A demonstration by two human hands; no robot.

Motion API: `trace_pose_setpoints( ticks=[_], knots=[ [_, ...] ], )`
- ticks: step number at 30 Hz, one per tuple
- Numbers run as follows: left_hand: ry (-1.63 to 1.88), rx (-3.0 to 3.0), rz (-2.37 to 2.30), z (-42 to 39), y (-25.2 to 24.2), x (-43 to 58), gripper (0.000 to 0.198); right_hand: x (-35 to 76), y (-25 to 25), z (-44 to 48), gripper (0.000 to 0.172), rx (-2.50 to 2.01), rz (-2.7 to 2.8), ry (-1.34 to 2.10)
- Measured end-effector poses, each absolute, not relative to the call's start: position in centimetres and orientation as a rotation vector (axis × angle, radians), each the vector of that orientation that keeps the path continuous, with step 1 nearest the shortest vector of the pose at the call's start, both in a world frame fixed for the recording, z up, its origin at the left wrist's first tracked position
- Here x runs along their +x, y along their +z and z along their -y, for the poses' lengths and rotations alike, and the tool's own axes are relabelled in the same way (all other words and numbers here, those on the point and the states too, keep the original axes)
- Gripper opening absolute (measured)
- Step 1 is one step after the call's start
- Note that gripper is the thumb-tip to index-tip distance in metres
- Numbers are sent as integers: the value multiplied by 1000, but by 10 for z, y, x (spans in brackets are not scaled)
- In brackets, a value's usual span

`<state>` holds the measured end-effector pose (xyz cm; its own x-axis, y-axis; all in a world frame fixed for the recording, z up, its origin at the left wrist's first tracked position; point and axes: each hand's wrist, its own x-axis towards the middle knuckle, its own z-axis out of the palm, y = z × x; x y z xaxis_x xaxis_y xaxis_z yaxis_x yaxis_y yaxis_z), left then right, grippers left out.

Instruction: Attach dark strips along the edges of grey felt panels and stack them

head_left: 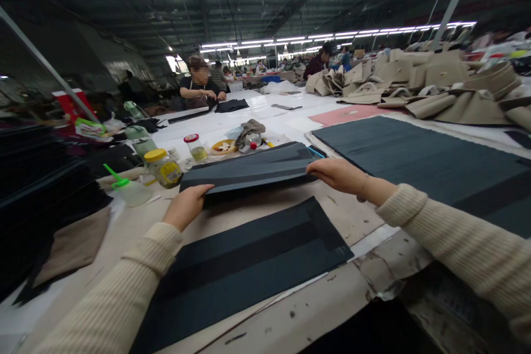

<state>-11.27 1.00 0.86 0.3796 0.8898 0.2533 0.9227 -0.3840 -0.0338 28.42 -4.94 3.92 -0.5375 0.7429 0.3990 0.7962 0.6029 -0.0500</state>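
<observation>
Between my two hands a dark blue-grey panel (265, 168) is held by its near corners, its front edge raised above the table. My left hand (189, 203) pinches the left corner, thumb on top. The right corner is gripped by my right hand (338, 175), fingers closed on it. Similar panels seem to lie beneath its far side. Nearer to me, another dark panel (249, 265) with a black strip lies flat on the beige table covering (327, 287).
Jars (165, 168), a green-tipped bottle (131, 191) and a yellow dish (224, 146) stand behind-left. Dark stacked material (45, 193) rises at left. A wide dark sheet stack (431, 160) lies right, beige pieces (435, 77) behind it. A person (199, 83) works across the table.
</observation>
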Motion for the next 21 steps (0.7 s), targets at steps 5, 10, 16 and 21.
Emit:
trace_pose_setpoints(
  ticks=[5, 10, 16, 21],
  knots=[
    [-433, -2447, 1317, 26, 11, -167, 40, 278, 21, 91, 23, -1054, 2500, -252],
    [-337, -2427, 1362, 32, -23, -184, 42, 266, 2, 113, 24, -949, 2631, -255],
    [-256, -2350, 1524, 8, -23, -156, 63, 266, -2, 131, 27, -998, 2690, -176],
    [-94, -2462, 1601, -10, -16, -152, 58, 277, -18, 160, 34, -1001, 2826, -88]
  ],
)
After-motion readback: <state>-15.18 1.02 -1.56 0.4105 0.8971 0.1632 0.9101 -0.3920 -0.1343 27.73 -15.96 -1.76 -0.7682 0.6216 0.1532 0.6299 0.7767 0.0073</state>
